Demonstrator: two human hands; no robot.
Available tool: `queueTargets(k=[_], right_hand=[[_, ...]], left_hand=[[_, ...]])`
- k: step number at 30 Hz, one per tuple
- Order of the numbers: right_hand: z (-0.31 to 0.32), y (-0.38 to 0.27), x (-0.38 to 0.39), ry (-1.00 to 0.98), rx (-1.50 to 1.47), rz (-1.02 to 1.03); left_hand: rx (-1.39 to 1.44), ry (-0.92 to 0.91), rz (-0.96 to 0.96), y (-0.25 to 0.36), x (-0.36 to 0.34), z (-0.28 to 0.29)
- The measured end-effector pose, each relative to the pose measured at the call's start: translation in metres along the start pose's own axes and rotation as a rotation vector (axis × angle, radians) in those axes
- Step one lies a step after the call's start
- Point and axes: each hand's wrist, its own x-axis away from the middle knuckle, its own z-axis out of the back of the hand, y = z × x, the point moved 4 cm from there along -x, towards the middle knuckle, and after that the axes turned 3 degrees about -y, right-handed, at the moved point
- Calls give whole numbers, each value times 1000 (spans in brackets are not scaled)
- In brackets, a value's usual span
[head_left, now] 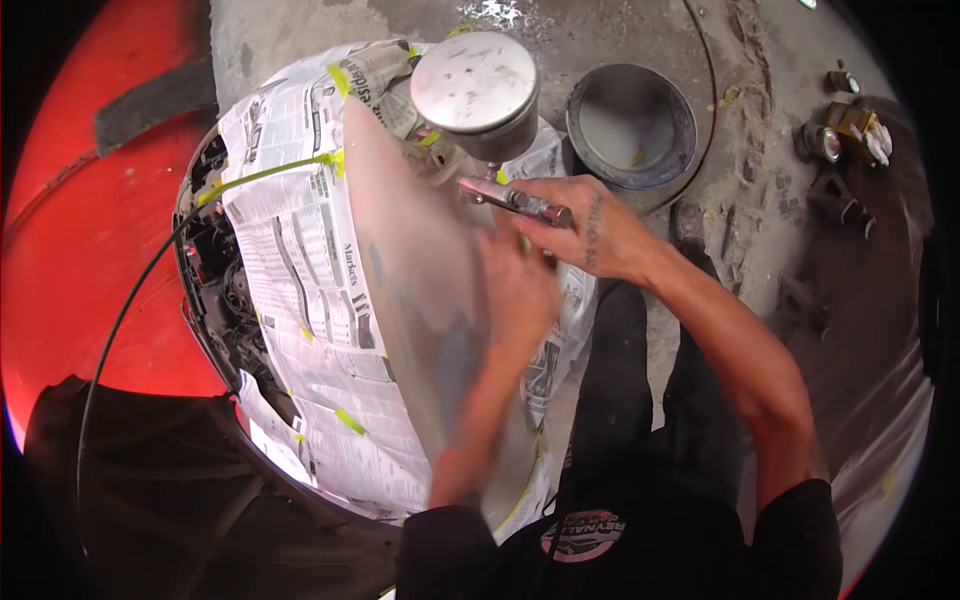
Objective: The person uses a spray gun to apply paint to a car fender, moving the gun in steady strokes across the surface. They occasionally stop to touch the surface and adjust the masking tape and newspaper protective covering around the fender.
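Note:
My right hand (595, 225) is wrapped round a metal spray gun (515, 200) with a large round pot (472, 85) on top. The pot's lid is pale and speckled. The gun is held over the far right part of a curved car body panel (405, 260), which is dull beige-grey with darker grey patches. My left hand (520, 285) lies on or just over the panel below the gun, fingers stretched out and blurred by motion. Whether it touches the surface I cannot tell. Newspaper (300, 260) held with yellow-green tape (348, 420) masks the area round the panel.
A dark bucket (630, 125) with cloudy liquid stands beyond my right hand. An air hose (130, 295) runs along the left, past the exposed engine bay (225, 270) and a red car surface (110, 270). Cans (823, 143) and a yellowish box (862, 132) sit far right.

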Motion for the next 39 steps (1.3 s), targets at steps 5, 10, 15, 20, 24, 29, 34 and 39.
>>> queueTargets(k=[5,10,15,20,24,29,34,39], right_hand=[[8,-1,-11,-26,66,80],[23,-13,-21,-60,46,63],[24,-10,-31,-13,137,185],[24,-35,-42,-66,38,95],[25,-33,-46,-16,60,130],[19,-42,-48,-83,40,112],[20,-36,-38,-60,58,91],[15,-23,-31,-23,101,190]], left_hand=[[-668,-163,-151,-92,-86,55],[-902,-197,-119,-107,-120,59],[-686,-171,-213,-98,-87,61],[-594,-129,1,-119,-145,108],[-597,-12,-102,-88,-86,81],[-399,1,38,-132,-139,111],[-596,124,-41,-107,-116,106],[-630,-2,-132,-101,-92,96]])
